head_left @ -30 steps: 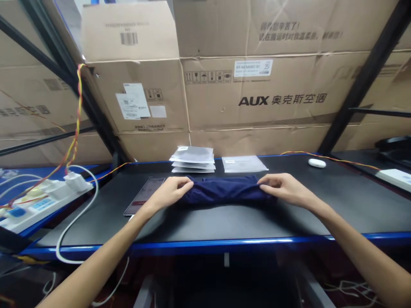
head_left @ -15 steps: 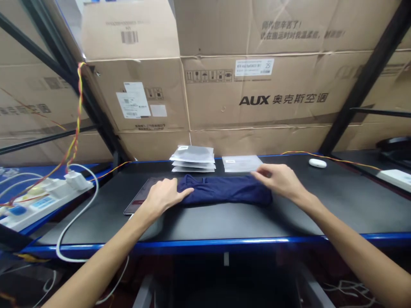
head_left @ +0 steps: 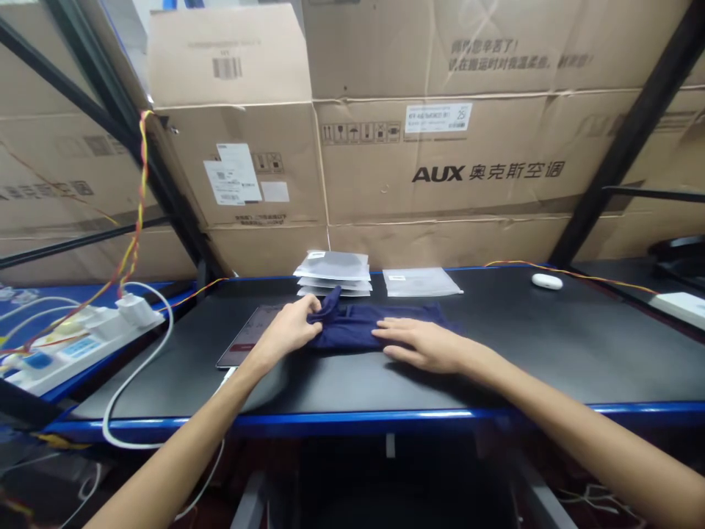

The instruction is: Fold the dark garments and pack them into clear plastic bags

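Note:
A folded navy-blue cloth (head_left: 352, 330), perhaps a garment, lies lengthwise on the black tabletop (head_left: 341, 382). Its left end is pinched between the thumb and fingers of my left hand (head_left: 291, 327), which lifts that edge a little. My right hand (head_left: 429, 344) rests flat on the cloth's right half, fingers stretched out toward the left. Behind the cloth stands a stack of translucent plastic bags (head_left: 335, 268), with a single flat bag (head_left: 421, 282) to the right of it. Beside my left hand lies a tablet (head_left: 247, 338), partly covered by that hand.
A white power strip (head_left: 82, 334) with plugs and cables sits at the left. A white cable (head_left: 165, 345) loops over the table's front edge. At the back right is a small white case (head_left: 547, 281). Cardboard boxes (head_left: 374, 191) and black shelf posts (head_left: 600, 154) close off the back.
My right hand has moved left from the cloth's right end and now lies flat on it. My left hand has gripped the left end and raised its edge.

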